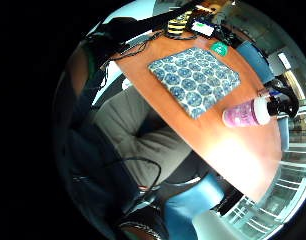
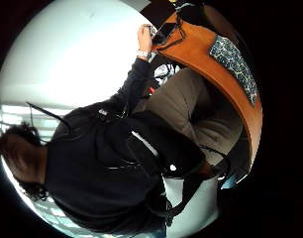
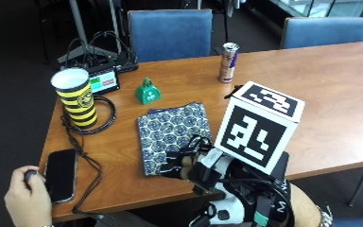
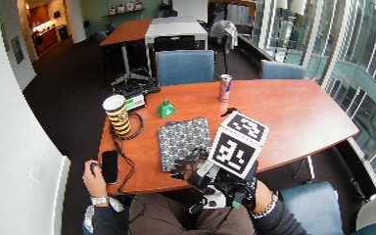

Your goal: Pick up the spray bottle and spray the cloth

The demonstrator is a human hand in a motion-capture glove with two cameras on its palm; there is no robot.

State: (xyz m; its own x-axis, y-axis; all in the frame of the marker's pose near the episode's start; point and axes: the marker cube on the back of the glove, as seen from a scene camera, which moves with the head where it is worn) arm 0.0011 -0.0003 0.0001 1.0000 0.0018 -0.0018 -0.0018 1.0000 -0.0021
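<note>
In the outside view a blue patterned cloth lies flat on the wooden table. My gloved right hand hovers over the cloth's near edge, its fingers loosely curled and holding nothing. The spray bottle is mostly hidden behind the glove there; only its black nozzle tip shows. In the little finger side palm view the bottle lies on its side on the table beside the cloth, with a pink body, white collar and black trigger head. The thumb side palm view shows the cloth at the table's edge.
A yellow-and-black striped cup, a green bell, a drink can and a small screen device with cables stand beyond the cloth. A phone lies by the person's bare left hand. Blue chairs line the far side.
</note>
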